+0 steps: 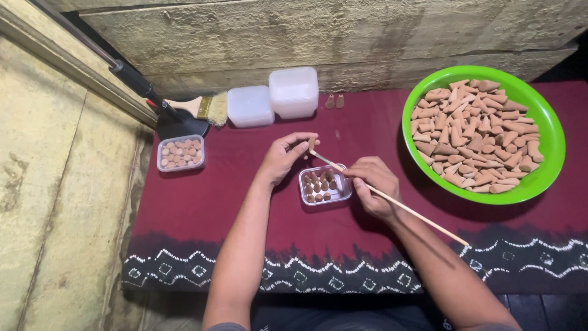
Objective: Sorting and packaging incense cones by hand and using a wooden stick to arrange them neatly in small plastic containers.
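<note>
Our left hand (283, 156) pinches a small cone (311, 143) (light, probably crumbly; grip its base); our right hand (373, 184) holds the stick (392, 199) over the tray (323, 187).

2 bare forearms, left hand (283, 158) and right hand (373, 187), grey short sleeves, no jewellery.

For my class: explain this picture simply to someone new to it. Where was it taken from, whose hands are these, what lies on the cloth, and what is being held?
The single picture comes from a camera worn on a person's head, looking down at their own two bare hands. The left hand pinches a small brown cone. The right hand holds a thin wooden stick whose tip reaches that cone. Between the hands sits a small clear box partly filled with cones. On the dark red cloth also lie a green bowl heaped with cones, another filled box, two white lidded containers and a brush.
</note>
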